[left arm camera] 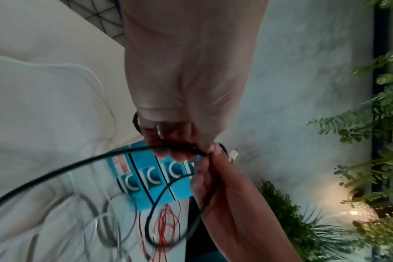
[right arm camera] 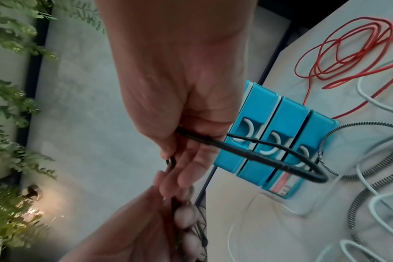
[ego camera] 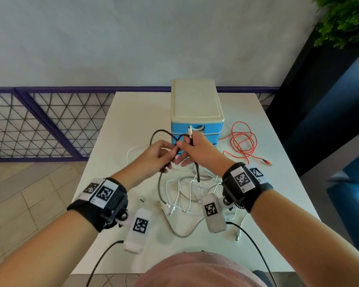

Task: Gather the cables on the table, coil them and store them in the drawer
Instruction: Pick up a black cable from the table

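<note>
Both hands hold a black braided cable point(ego camera: 161, 134) above the white table point(ego camera: 133, 112), in front of a blue drawer unit point(ego camera: 196, 132) with a cream top. My left hand point(ego camera: 160, 154) pinches a strand of it. My right hand point(ego camera: 195, 150) grips it near its white plug point(ego camera: 190, 130), which sticks up past the fingers. The cable loops between the hands point(right arm camera: 280, 156) and trails down to the table point(ego camera: 197, 170). All three drawers point(right arm camera: 278, 141) are closed. A red cable point(ego camera: 244, 141) lies tangled to the right of the unit.
White cables point(ego camera: 187, 195) and a black-and-white braided cable point(ego camera: 187, 233) lie tangled on the table near me. A thin white cable point(ego camera: 133, 152) loops to the left. A railing point(ego camera: 39, 121) stands beyond the left edge, a plant point(ego camera: 344, 21) at the back right.
</note>
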Demonstrator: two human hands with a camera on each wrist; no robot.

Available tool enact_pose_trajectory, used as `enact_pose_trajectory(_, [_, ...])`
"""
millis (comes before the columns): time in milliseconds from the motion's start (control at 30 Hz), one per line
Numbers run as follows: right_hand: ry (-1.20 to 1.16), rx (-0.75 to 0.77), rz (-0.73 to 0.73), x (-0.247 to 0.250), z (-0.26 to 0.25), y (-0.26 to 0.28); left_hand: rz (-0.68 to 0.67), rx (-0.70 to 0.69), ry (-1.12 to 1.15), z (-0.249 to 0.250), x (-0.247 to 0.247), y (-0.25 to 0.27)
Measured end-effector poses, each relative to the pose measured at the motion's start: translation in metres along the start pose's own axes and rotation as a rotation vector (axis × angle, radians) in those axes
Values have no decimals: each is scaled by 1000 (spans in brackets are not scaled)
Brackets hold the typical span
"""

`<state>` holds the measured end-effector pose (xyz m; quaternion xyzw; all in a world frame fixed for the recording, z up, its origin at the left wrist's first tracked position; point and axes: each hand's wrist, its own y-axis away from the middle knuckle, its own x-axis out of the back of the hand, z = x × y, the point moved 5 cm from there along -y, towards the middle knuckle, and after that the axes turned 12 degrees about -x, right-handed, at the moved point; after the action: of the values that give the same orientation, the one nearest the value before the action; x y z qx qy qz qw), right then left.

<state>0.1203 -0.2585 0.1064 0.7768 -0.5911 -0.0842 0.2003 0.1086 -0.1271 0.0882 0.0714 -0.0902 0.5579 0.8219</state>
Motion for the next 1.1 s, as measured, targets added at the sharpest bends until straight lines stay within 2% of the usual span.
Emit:
enact_pose_trajectory(100, [155, -85, 24, -4, 6, 0, -100, -59, -321, -1, 22, -9])
enact_pose_trajectory(200, [339, -118, 80, 0, 9, 1, -120, -181, -574, 16, 51, -19])
enact_pose_trajectory(267, [301, -136, 90, 5, 9, 1, -18, -240, -680, 33, 79, -24])
enact_pose_trajectory(367, [200, -98, 182, 19, 1, 0, 230, -292, -817, 56, 129, -26])
enact_pose_trajectory(467, [100, -74, 256, 31, -5, -6, 277, -322, -889, 54, 162, -30])
enact_pose_trajectory(533, [41, -64, 261, 31, -5, -6, 205, -273, -906, 36, 164, -32])
enact_pose_trajectory(667, [-21, -12, 239, 27, -3, -3, 15, -185, -918, -12, 130, -22])
enact_pose_trajectory(800, [-29, -40, 251, 26, 6, -6, -385, -30, -952, -76, 83, -1])
enact_pose_trajectory(900, [-64, -48, 265, 25, 10, -5, -636, 111, -1074, -118, 58, 22])
enact_pose_trajectory(967, [-84, -44, 276, 24, 11, -5, -683, 135, -1152, -135, 50, 33])
enact_pose_trajectory(1033, [-96, -35, 269, 23, 11, -7, -654, 120, -1190, -144, 50, 37])
enact_pose_trajectory(1100, [-97, -12, 235, 22, 12, -6, -603, 100, -1130, -144, 52, 36])
